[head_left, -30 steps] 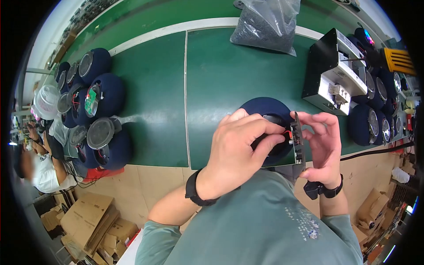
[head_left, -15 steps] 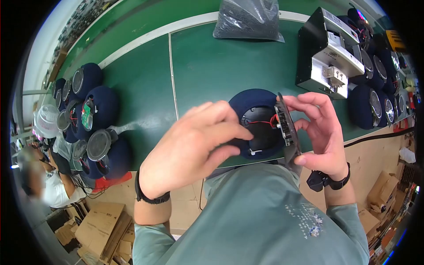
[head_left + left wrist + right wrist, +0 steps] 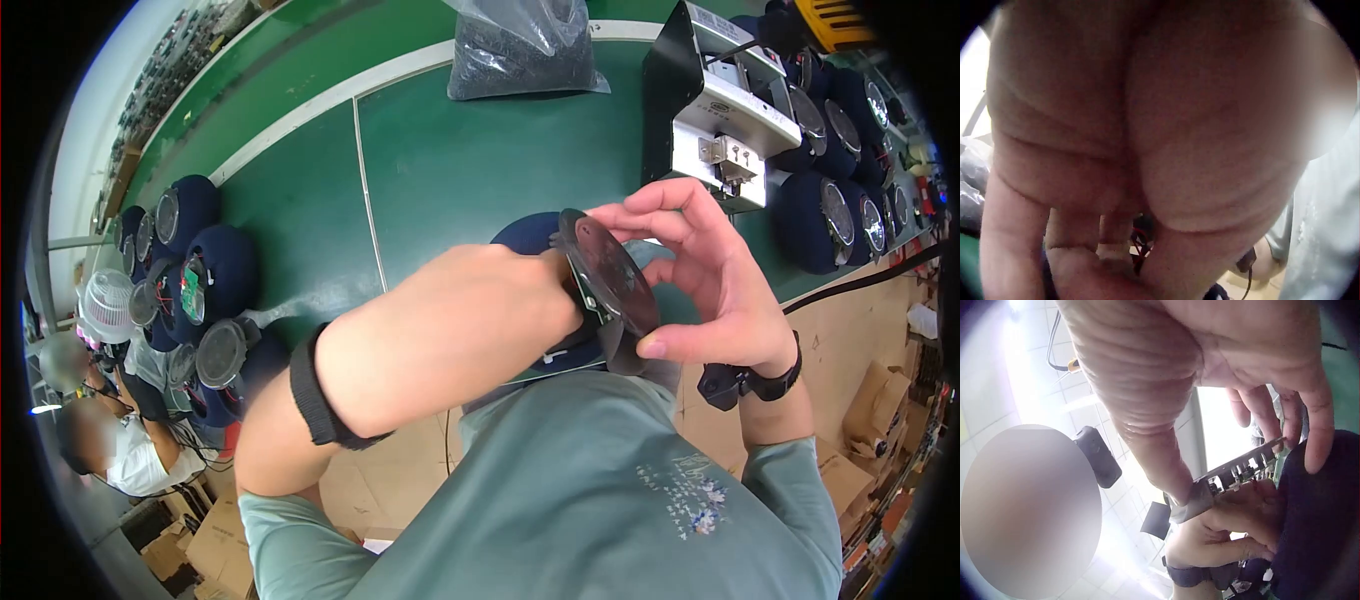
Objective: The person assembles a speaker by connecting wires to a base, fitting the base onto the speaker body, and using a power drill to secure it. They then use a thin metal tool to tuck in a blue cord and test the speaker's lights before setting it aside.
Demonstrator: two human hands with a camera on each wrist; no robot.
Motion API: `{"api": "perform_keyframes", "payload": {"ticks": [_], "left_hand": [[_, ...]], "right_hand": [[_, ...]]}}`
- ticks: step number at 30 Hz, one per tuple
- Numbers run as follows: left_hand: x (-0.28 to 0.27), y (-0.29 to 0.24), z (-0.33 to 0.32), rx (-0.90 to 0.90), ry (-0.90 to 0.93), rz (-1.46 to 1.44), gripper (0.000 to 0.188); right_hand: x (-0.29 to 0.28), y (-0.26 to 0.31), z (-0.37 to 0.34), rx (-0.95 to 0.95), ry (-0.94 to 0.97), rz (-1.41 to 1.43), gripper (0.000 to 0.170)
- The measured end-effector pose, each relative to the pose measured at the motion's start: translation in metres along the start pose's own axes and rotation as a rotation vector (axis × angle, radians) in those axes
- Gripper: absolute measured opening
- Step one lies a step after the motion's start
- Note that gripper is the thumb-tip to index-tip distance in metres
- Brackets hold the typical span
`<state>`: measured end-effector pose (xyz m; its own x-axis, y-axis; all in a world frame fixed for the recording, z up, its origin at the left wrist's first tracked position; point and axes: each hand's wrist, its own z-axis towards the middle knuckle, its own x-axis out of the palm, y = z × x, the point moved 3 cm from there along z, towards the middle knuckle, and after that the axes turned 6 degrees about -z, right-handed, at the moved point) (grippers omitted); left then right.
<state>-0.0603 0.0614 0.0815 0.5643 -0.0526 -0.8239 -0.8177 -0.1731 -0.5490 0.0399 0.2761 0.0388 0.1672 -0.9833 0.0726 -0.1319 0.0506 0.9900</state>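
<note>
My right hand [image 3: 710, 285] holds a round, dark translucent plate [image 3: 610, 275] by its edges, thumb at the lower rim and fingertips at the upper. A circuit board [image 3: 1244, 472] with small parts lines the plate's inner side. Behind it on the bench sits a navy round housing [image 3: 525, 235], mostly covered by my hands. My left hand [image 3: 480, 310] reaches in behind the plate, beside the board and the housing. In the left wrist view its fingers bend inward near thin red and black wires [image 3: 1141, 244]; I cannot tell whether they pinch anything.
A bag of black granules [image 3: 525, 55] lies at the back of the green bench [image 3: 290, 190]. A metal box-like machine [image 3: 725, 115] stands behind my right hand. Navy housings line the left [image 3: 225, 265] and right [image 3: 805, 225] ends. Another person [image 3: 140, 455] sits at far left.
My left hand drew back from the board, leaving the housing's red wires in sight, then reached in behind the plate. My right hand has turned the plate's outer face up and moved it left.
</note>
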Motion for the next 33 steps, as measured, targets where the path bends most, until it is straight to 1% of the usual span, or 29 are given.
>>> {"api": "perform_keyframes", "payload": {"ticks": [2, 6, 8, 9, 11, 12, 13, 14, 15, 16, 18, 19, 20, 22, 23, 24, 25, 26, 27, 28, 30, 31, 33], "left_hand": [[0.0, -0.003, 0.007, 0.02, 0.189, 0.115, 0.021], [0.0, 0.001, 0.011, 0.037, 0.198, 0.118, 0.017], [-0.001, 0.001, 0.008, -0.031, 0.294, 0.083, 0.025], [0.002, 0.003, 0.005, -0.028, 0.303, 0.086, 0.025], [0.003, 0.013, -0.007, -0.106, 0.044, -0.145, 0.031], [-0.001, 0.015, -0.013, -0.106, 0.051, -0.143, 0.031], [-0.006, 0.02, -0.02, -0.15, 0.003, -0.226, 0.031], [-0.01, 0.023, -0.026, -0.196, -0.048, -0.31, 0.032], [-0.004, 0.029, -0.031, -0.17, -0.171, -0.37, 0.029], [0.006, 0.034, -0.034, -0.176, -0.17, -0.37, 0.029], [0.018, 0.041, -0.04, -0.077, -0.308, -0.491, 0.032], [0.026, 0.039, -0.041, -0.095, -0.358, -0.521, 0.032], [0.034, 0.036, -0.042, -0.099, -0.358, -0.523, 0.032], [0.045, 0.032, -0.045, -0.147, -0.498, -0.58, 0.031], [0.05, 0.03, -0.046, -0.12, -0.515, -0.544, 0.028], [0.054, 0.024, -0.046, -0.12, -0.513, -0.548, 0.028], [0.058, 0.016, -0.047, -0.152, -0.584, -0.607, 0.029], [0.061, 0.011, -0.047, -0.183, -0.656, -0.667, 0.03], [0.064, 0.009, -0.048, -0.178, -0.721, -0.595, 0.023], [0.067, 0.007, -0.046, -0.177, -0.728, -0.602, 0.023], [0.071, 0.0, -0.046, -0.197, -0.853, -0.379, 0.032], [0.075, 0.0, -0.046, -0.214, -0.909, -0.364, 0.038], [0.084, 0.001, -0.051, -0.221, -0.948, -0.4, 0.035]], "right_hand": [[-0.001, -0.001, 0.001, -0.003, 0.003, 0.011, 0.092], [-0.001, -0.002, 0.0, 0.005, -0.002, 0.019, 0.091], [-0.001, 0.001, 0.001, -0.01, -0.01, 0.016, 0.09], [0.0, 0.002, 0.001, -0.019, -0.01, 0.011, 0.089], [0.002, 0.005, -0.003, -0.028, -0.024, -0.031, 0.088], [0.003, 0.007, -0.005, -0.034, -0.03, -0.081, 0.087], [0.006, 0.01, -0.008, -0.035, -0.033, -0.076, 0.087], [0.01, 0.012, -0.013, -0.042, -0.063, -0.17, 0.087], [0.015, 0.013, -0.018, -0.048, -0.092, -0.266, 0.088], [0.022, 0.01, -0.022, -0.048, -0.088, -0.261, 0.088], [0.032, 0.005, -0.032, -0.111, -0.231, -0.404, 0.088], [0.036, 0.004, -0.035, -0.151, -0.251, -0.483, 0.088], [0.036, 0.003, -0.034, -0.15, -0.248, -0.48, 0.088], [0.037, 0.005, -0.034, -0.192, -0.254, -0.58, 0.085], [0.033, 0.007, -0.031, -0.189, -0.254, -0.578, 0.085], [0.028, 0.008, -0.025, -0.195, -0.209, -0.583, 0.084], [0.022, 0.01, -0.021, -0.199, -0.164, -0.588, 0.083], [0.017, 0.011, -0.018, -0.194, -0.164, -0.59, 0.083], [0.014, 0.012, -0.016, -0.227, -0.132, -0.602, 0.081], [0.012, 0.015, -0.015, -0.26, -0.096, -0.614, 0.079], [0.011, 0.02, -0.02, -0.266, -0.074, -0.66, 0.078], [0.013, 0.022, -0.023, -0.276, -0.061, -0.698, 0.077], [0.017, 0.024, -0.027, -0.257, -0.052, -0.705, 0.075]]}}
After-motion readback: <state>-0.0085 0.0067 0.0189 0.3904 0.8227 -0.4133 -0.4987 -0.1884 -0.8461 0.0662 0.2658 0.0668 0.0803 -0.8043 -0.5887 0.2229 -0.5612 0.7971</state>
